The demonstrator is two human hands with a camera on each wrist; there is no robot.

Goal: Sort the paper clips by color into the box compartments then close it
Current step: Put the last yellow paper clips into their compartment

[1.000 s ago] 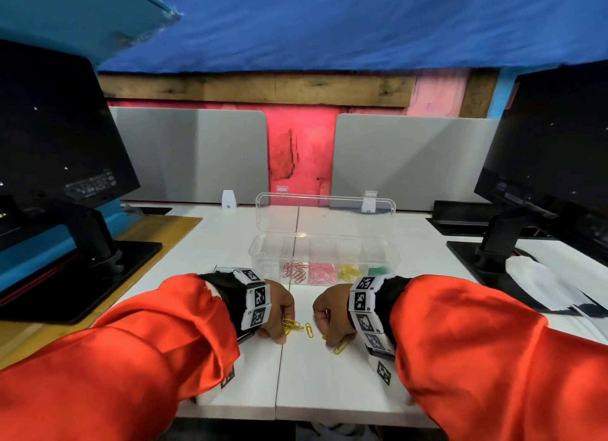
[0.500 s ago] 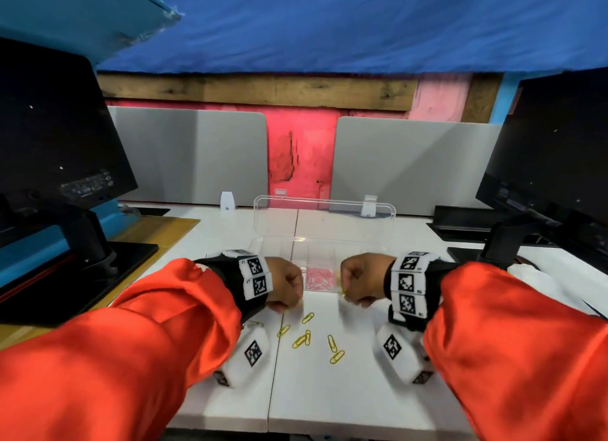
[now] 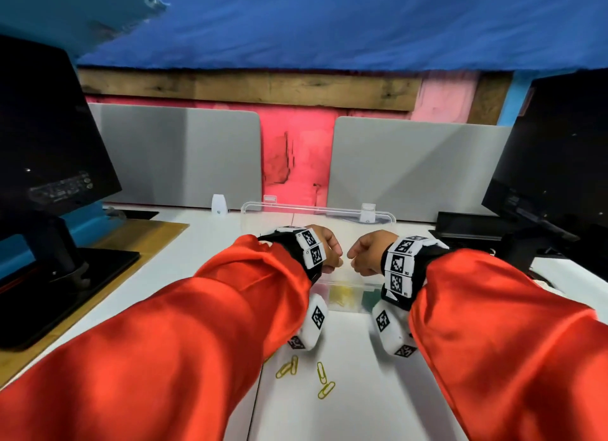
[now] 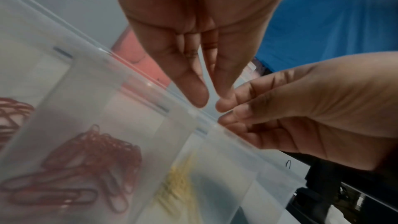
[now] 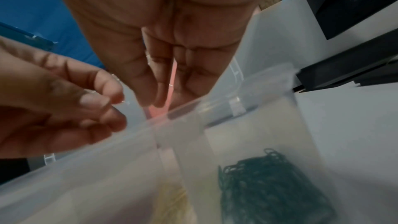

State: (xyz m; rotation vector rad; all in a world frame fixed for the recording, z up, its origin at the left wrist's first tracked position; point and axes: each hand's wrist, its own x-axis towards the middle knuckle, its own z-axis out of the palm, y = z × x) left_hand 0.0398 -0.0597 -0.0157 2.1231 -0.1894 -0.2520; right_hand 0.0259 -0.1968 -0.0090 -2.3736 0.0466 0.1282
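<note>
A clear compartment box point(image 3: 353, 309) stands open on the white desk, its lid point(image 3: 316, 212) raised behind. Red clips point(image 4: 92, 159), yellow clips point(image 3: 342, 296) and green clips point(image 5: 269, 181) lie in separate compartments. My left hand point(image 3: 330, 253) and right hand point(image 3: 362, 254) hover close together over the box's back rim, fingers gathered and pointing down. In the right wrist view a thin wire glint shows at the left fingertips point(image 5: 116, 101), likely a yellow clip. Nothing shows between the right hand's fingers point(image 5: 159, 91). Several loose yellow clips point(image 3: 320, 373) lie on the desk in front of the box.
Black monitors stand at the left point(image 3: 49, 138) and right point(image 3: 559, 151), their bases on the desk. Grey divider panels point(image 3: 177, 157) close the back. A wooden board point(image 3: 138, 243) lies at the left of the white desk.
Both hands rose from the loose yellow clips and moved forward over the box. The view tipped down, so the clips left on the desk now lie nearer me.
</note>
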